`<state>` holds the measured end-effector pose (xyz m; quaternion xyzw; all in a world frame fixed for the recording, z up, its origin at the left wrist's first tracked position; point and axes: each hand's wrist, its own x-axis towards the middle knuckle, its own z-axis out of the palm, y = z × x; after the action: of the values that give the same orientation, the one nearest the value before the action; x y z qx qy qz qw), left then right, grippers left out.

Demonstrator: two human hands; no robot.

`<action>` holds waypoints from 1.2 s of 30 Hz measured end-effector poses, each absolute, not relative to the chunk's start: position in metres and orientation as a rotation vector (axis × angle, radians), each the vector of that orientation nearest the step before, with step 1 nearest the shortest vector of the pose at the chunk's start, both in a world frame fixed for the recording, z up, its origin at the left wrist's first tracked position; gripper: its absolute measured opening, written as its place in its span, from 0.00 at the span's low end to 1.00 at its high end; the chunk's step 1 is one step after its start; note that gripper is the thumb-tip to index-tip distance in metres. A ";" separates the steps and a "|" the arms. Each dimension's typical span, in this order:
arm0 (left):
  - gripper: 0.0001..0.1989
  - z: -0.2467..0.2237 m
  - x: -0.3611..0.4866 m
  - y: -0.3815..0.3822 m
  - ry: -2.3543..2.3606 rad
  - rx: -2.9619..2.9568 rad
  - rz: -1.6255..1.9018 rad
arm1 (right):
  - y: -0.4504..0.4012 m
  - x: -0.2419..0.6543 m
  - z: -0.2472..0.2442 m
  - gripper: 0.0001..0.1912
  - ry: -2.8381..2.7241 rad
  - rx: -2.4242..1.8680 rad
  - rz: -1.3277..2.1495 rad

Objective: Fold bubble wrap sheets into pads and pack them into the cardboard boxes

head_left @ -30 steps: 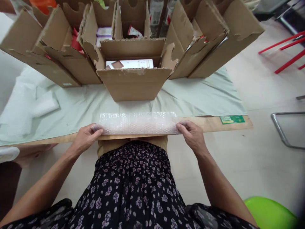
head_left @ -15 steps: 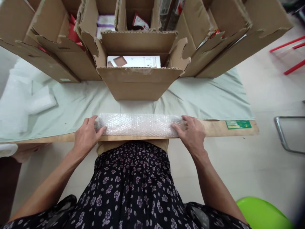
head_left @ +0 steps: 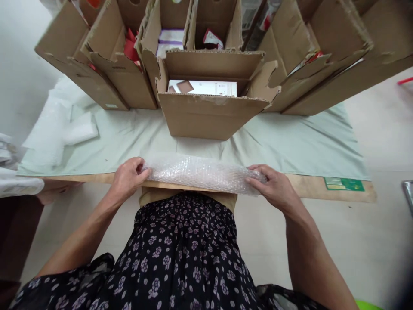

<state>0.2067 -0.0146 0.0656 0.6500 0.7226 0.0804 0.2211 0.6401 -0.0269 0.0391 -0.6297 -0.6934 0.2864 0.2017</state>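
Observation:
A long strip of clear bubble wrap (head_left: 200, 173) lies along the front edge of the table, folded or rolled; whether anything is inside cannot be made out. My left hand (head_left: 130, 175) pinches its left end between thumb and fingers. At the other end, my right hand (head_left: 270, 184) grips the wrap with the thumb below and the fingers above. Behind the strip stands an open cardboard box (head_left: 206, 116) with a white printed box (head_left: 209, 88) inside.
More open cardboard boxes (head_left: 129, 82) stand in a row at the back. White packing material (head_left: 53, 129) is piled at the left of the pale green cloth (head_left: 129, 137). A green label (head_left: 343, 184) is on the wooden edge at right. Someone's arm (head_left: 60, 189) shows at far left.
The view has turned, shifting the table and boxes to the right in the picture. Both hands still hold the bubble wrap, whose right end now sits lower and reaches over the table edge.

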 end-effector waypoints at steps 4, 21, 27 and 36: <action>0.13 0.079 0.181 -0.004 1.988 1.793 0.339 | -0.045 0.617 0.050 0.14 -1.877 -1.702 0.937; 0.21 0.051 0.180 0.120 2.006 2.373 0.646 | -0.071 0.436 0.000 0.24 -1.625 -1.185 1.424; 0.14 0.016 0.202 -0.010 1.381 2.219 0.892 | -0.066 0.446 0.018 0.13 -1.538 -1.140 1.753; 0.35 -0.005 0.200 -0.044 1.391 1.461 1.181 | 0.018 0.401 0.025 0.33 -1.049 -0.834 1.996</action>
<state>0.2000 -0.0444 -0.0054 0.5753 0.5477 0.4650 0.3911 0.4007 0.0182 0.0249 -0.3237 -0.4071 0.7744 0.3602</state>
